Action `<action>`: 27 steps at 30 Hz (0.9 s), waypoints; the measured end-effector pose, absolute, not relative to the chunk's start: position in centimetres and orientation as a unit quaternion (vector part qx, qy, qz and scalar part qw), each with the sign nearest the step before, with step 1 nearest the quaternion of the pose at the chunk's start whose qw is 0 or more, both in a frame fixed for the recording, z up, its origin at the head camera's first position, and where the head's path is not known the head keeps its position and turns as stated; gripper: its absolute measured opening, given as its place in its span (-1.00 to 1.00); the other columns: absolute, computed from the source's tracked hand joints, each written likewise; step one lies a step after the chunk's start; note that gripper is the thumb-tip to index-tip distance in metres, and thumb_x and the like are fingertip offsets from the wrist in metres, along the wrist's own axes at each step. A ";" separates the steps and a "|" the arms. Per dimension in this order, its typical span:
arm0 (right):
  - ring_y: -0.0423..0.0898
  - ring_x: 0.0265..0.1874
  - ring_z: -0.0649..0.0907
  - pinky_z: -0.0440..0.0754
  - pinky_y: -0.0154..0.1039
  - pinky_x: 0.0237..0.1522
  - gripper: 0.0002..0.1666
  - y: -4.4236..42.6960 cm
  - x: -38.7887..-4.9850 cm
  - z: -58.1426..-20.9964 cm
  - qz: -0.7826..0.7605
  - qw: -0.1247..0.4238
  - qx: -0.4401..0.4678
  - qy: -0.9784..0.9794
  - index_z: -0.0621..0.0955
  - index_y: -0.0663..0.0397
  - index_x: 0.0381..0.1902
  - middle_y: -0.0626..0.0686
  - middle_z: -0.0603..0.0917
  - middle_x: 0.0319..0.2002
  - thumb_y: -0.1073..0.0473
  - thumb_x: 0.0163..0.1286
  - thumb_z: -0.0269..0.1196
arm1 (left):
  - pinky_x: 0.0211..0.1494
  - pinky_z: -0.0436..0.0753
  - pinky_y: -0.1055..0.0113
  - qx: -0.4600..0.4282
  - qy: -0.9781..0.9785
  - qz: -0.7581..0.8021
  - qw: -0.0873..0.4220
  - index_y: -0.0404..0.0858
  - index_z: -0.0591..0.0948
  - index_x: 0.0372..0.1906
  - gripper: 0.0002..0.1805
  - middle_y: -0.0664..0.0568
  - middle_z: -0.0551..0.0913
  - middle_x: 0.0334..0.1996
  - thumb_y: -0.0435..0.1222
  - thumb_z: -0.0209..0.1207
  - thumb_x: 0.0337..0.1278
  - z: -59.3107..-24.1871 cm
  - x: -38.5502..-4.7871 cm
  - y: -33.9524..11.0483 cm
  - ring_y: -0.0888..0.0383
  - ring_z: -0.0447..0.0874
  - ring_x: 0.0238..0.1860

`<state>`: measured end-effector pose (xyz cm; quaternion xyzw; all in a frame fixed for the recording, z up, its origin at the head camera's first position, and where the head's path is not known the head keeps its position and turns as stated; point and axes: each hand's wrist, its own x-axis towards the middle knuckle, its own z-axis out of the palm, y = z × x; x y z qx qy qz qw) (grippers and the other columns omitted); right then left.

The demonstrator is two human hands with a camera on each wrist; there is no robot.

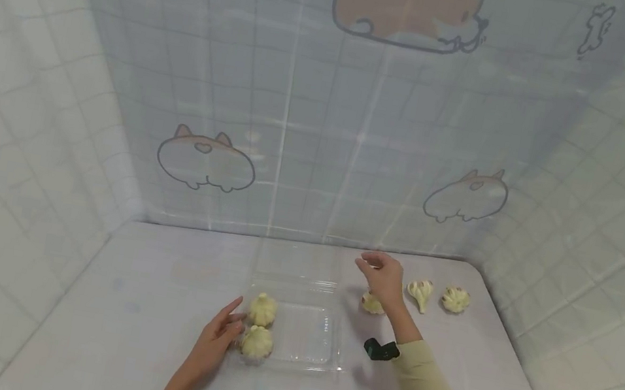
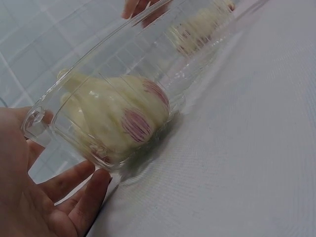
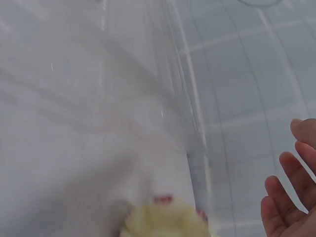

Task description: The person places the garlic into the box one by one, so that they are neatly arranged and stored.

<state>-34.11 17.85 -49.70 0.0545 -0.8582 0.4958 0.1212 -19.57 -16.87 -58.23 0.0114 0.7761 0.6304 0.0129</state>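
Note:
A clear plastic container (image 1: 303,342) with its lid (image 1: 298,261) laid back holds two garlic bulbs (image 1: 263,309) (image 1: 257,343) along its left side. My left hand (image 1: 212,347) rests its fingers against the container's left edge; in the left wrist view the left hand (image 2: 54,197) touches the corner beside a bulb (image 2: 116,113). My right hand (image 1: 385,280), fingers slightly bent and holding nothing, is raised above and partly in front of a garlic bulb (image 1: 371,303). In the right wrist view the right hand (image 3: 294,190) is at the right edge, a blurred bulb (image 3: 165,219) below.
Two more garlic bulbs (image 1: 420,292) (image 1: 455,300) lie on the table's right side. A patterned curtain (image 1: 325,121) encloses the back and both sides of the white table (image 1: 145,305).

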 end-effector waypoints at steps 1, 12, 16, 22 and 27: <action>0.05 -0.09 0.66 0.58 -0.02 -0.05 -0.68 18.3 -34.3 -49.8 0.492 0.125 0.048 -0.860 0.70 0.21 -0.13 0.11 0.72 -0.14 0.08 0.30 0.36 | 0.03 0.55 0.23 0.013 0.777 0.630 0.011 -0.11 0.22 0.49 -0.44 -0.27 0.49 0.18 -0.27 0.01 0.47 -58.3 -19.5 -16.9 -0.10 0.56 0.06; 0.12 0.09 0.55 0.51 0.05 0.03 -0.58 22.3 -35.7 -51.2 0.502 0.121 -0.024 -0.856 0.67 0.13 0.02 0.17 0.63 0.03 -0.01 0.33 0.32 | 0.02 0.55 0.26 0.026 0.770 0.637 0.004 -0.19 0.19 0.49 -0.42 -0.32 0.47 0.20 -0.27 0.01 0.47 -58.2 -18.9 -16.5 -0.15 0.55 0.08; 0.11 0.10 0.53 0.49 0.05 0.06 -0.54 23.1 -35.6 -51.7 0.520 0.105 -0.051 -0.846 0.63 0.15 0.08 0.18 0.61 0.06 0.00 0.34 0.31 | 0.05 0.55 0.16 0.025 0.768 0.640 0.012 -0.25 0.18 0.49 -0.42 -0.35 0.46 0.19 -0.30 0.00 0.47 -56.9 -18.1 -16.0 -0.21 0.53 0.09; 0.14 0.11 0.53 0.49 0.04 0.05 -0.49 23.8 -34.9 -52.7 0.533 0.083 -0.077 -0.838 0.58 0.23 0.13 0.24 0.59 0.08 0.02 0.34 0.31 | 0.03 0.54 0.30 0.024 0.771 0.636 -0.001 -0.20 0.19 0.49 -0.43 -0.31 0.47 0.20 -0.26 -0.01 0.48 -58.5 -17.8 -16.0 -0.14 0.54 0.09; 0.15 0.13 0.51 0.47 0.05 0.07 -0.46 23.9 -33.9 -53.7 0.543 0.073 -0.098 -0.830 0.56 0.23 0.17 0.24 0.57 0.12 0.02 0.34 0.31 | 0.01 0.52 0.37 0.034 0.770 0.637 -0.008 -0.13 0.22 0.49 -0.42 -0.27 0.49 0.19 -0.20 0.02 0.46 -60.1 -17.8 -16.8 -0.10 0.56 0.08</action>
